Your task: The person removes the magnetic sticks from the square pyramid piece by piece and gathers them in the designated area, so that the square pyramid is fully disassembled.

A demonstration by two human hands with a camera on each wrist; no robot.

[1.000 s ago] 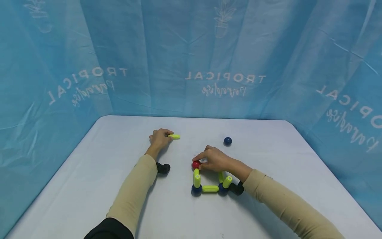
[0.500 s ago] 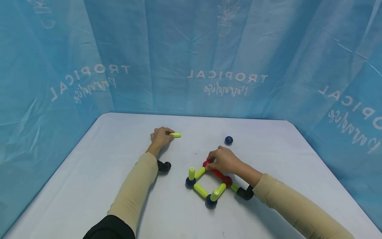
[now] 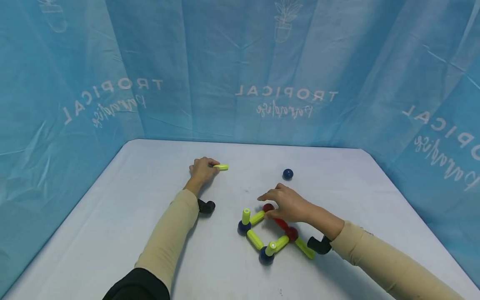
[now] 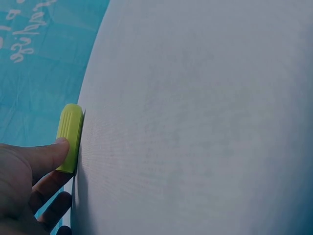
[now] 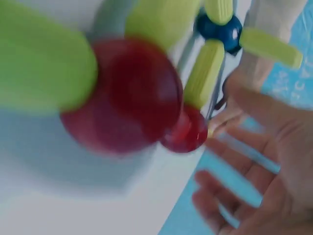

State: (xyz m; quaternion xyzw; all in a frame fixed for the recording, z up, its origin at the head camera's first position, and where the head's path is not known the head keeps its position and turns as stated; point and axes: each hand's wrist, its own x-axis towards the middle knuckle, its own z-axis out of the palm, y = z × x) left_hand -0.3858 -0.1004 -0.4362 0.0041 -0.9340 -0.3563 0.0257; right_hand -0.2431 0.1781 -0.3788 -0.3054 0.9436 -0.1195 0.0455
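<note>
At the back left, my left hand [image 3: 203,170] pinches a yellow-green building stick [image 4: 70,137] between thumb and fingers, close over the tabletop. A square frame of sticks and balls lies right of the middle. Its far red ball [image 3: 268,207] sits between the parted thumb and fingers of my right hand [image 3: 291,205]. A red stick [image 3: 281,223], partly behind that hand, runs to the nearer red ball [image 3: 291,233]. Two dark blue balls [image 3: 266,256] form the other corners, each with an upright yellow-green stick. Another stick [image 3: 305,248] points outward from the nearer red ball.
A loose dark blue ball [image 3: 288,174] lies behind the frame on the white table [image 3: 157,175]. A blue printed curtain [image 3: 210,108] surrounds the table's back and sides. Black wrist camera mounts [image 3: 319,245] stick out beneath both wrists.
My right hand turned the frame and shifted it right, then let go, its fingers parting from the far red ball. My left hand still holds its stick in nearly the same place.
</note>
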